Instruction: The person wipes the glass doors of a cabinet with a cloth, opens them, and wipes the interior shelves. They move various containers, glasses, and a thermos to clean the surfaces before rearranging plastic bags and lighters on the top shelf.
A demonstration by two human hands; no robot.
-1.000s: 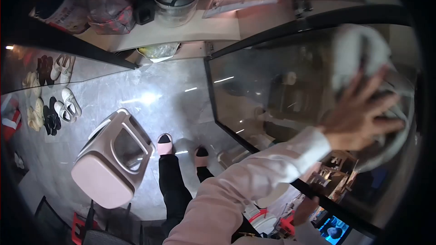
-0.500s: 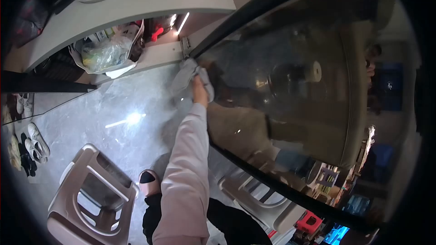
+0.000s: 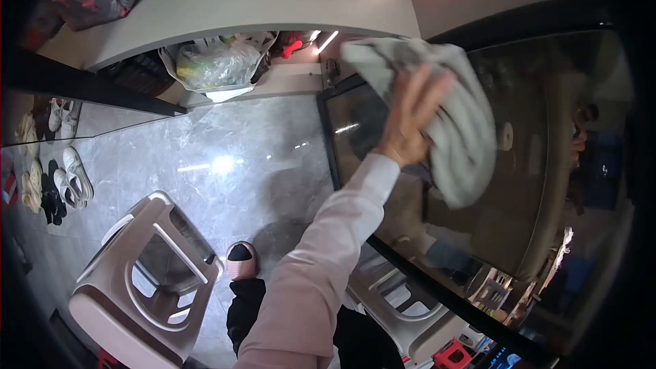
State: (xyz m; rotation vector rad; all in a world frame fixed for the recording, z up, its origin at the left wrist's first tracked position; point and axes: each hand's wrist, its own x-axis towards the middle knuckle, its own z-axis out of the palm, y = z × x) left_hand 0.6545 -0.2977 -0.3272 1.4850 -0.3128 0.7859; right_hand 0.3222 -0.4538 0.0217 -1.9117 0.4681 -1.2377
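My left hand (image 3: pixel 411 113) presses a grey-white cloth (image 3: pixel 468 133) against a dark, glossy glass panel (image 3: pixel 492 232), its fingers spread over the upper part of the cloth. Folds of the cloth hang down to the right of the hand, slightly blurred. A black frame edges the panel, and the room is mirrored in its surface. The sleeve of this arm is pale pink and reaches up from the bottom of the view. My right hand is out of view.
A beige plastic stool (image 3: pixel 147 280) stands at lower left; another stool (image 3: pixel 410 314) is partly behind the panel. Shoes (image 3: pixel 76 176) line the left side of the grey floor (image 3: pixel 273 143). Under the curved shelf (image 3: pixel 321 0) sits a bag (image 3: pixel 215 68) with plastic-wrapped contents.
My left hand and the cloth have moved up and right, from the panel's lower left edge to its upper middle. The cloth is more spread out, and the view has shifted.
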